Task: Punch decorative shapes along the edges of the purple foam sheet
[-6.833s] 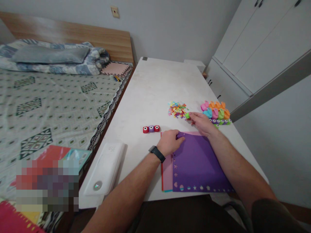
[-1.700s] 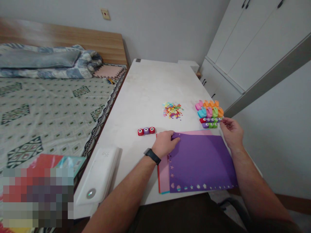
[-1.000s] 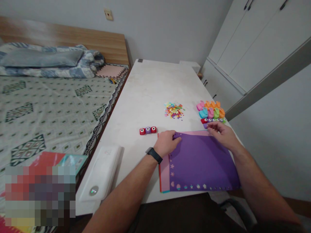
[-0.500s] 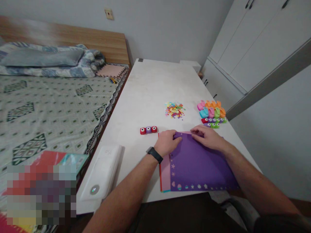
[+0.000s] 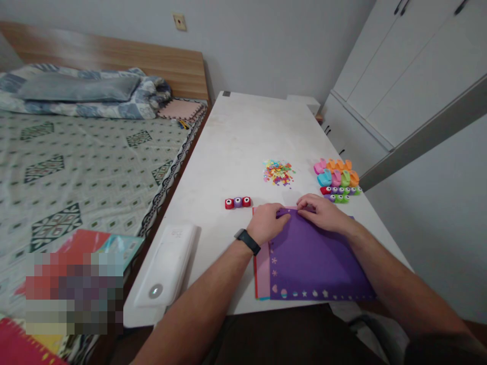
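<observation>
A purple sheet of paper (image 5: 319, 258) lies in front of me, with small shapes punched along its left and near edges. Beneath it a pink sheet (image 5: 262, 276) and other coloured sheets stick out at the left. My left hand (image 5: 268, 223), wearing a black watch, is closed at the far left corner of the purple paper, thumb on top and fingers over the edge. At the far edge, my right hand (image 5: 323, 213) pinches the same paper between thumb and bent fingers. Beyond my left hand stand three small craft punches (image 5: 238, 203), two red and one purple.
A pile of colourful paper cutouts (image 5: 279, 173) lies mid-table. Several larger punches (image 5: 337, 177) and small ones (image 5: 338, 191) stand in rows at the right. A white power bank (image 5: 167, 266) rests at the table's left edge, beside the bed (image 5: 87, 147).
The whole view has shifted slightly, so things appear a little further right. My right hand's fingers have moved slightly along the paper's far edge toward the left hand.
</observation>
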A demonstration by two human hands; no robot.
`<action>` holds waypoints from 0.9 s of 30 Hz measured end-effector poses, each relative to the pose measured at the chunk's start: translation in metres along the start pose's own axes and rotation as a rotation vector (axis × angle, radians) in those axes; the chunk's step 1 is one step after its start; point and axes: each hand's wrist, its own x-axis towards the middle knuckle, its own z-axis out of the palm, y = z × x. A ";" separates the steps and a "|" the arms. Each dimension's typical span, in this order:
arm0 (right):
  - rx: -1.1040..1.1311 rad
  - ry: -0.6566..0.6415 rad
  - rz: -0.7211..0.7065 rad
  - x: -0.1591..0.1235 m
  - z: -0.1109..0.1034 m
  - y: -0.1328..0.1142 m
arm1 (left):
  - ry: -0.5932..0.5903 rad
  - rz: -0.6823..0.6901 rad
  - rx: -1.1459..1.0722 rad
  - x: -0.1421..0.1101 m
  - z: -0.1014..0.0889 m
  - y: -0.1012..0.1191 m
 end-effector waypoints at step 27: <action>-0.261 -0.272 -0.251 0.173 0.061 -0.137 | 0.087 0.061 0.016 0.003 0.015 -0.010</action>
